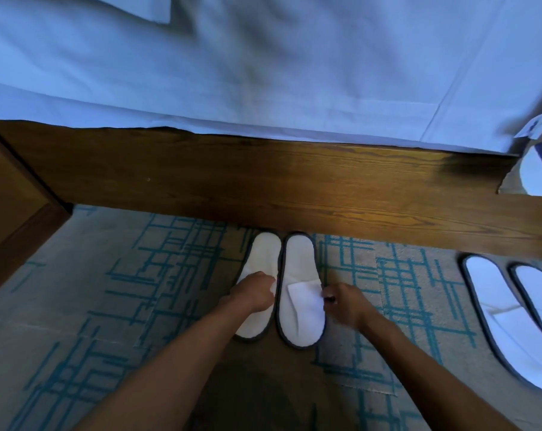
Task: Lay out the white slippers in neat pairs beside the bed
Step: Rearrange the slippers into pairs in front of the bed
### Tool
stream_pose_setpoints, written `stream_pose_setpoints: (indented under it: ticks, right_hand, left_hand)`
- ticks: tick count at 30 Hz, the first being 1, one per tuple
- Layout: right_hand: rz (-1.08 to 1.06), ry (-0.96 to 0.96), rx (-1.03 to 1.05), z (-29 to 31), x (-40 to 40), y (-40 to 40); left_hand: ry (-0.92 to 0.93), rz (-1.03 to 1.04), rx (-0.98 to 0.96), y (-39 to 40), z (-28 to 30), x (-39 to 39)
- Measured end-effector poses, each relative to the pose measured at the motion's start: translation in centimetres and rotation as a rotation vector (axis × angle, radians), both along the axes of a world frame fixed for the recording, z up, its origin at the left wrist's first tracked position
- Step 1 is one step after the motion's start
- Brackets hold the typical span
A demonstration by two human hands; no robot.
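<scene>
Two white slippers lie touching, toes at twelve o'clock by the bed frame. I see the left hand pinching the left strap, the right hand pinching the right strap. Second pair at three o'clock.

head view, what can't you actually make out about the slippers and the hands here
- Second pair, head view: its outer slipper is cut off by the right edge.
- Slipper under the left hand: the hand hides its strap and the grip.
- Right hand: fingertips curl under, so its grip on the other slipper is unclear.
- White shape past the bed corner: cut off.
</scene>
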State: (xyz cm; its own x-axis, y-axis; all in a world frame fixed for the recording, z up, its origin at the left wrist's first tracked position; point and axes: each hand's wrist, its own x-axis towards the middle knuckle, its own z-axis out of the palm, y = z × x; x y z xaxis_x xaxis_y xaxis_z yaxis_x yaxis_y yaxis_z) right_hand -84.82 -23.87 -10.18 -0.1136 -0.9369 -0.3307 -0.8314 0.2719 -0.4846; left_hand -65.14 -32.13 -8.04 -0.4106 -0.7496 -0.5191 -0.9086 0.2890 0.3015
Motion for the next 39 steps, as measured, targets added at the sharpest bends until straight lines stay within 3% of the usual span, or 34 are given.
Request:
stream_pose_setpoints:
  ticks: [7, 14, 21, 25, 28, 39]
  right_hand:
    - [0.039, 0.168, 0.07, 3.3, -3.7, 3.5]
    - [-0.141, 0.182, 0.082, 2.2, -12.1, 11.2]
    - [-0.411, 0.258, 0.09, 3.0, -19.6, 17.6]
    - [-0.524, 0.252, 0.01, 2.4, -24.1, 19.5]
    - [-0.6, 0.224, -0.025, 1.9, -26.7, 20.2]
    - [-0.432, 0.245, 0.055, -0.2, -28.8, 18.3]
  left_hand:
    - [-0.09, -0.011, -0.184, 3.4, 1.1, -1.1]
    - [-0.134, -0.137, -0.294, 7.0, 1.4, -6.7]
    - [-0.015, -0.28, -0.163, 9.7, 0.5, -15.2]
    - [0.128, -0.366, -0.179, 11.4, 0.9, -21.2]
    - [0.138, -0.425, -0.216, 12.9, 0.9, -25.5]
    - [0.083, -0.538, -0.16, 15.6, -2.5, -35.1]
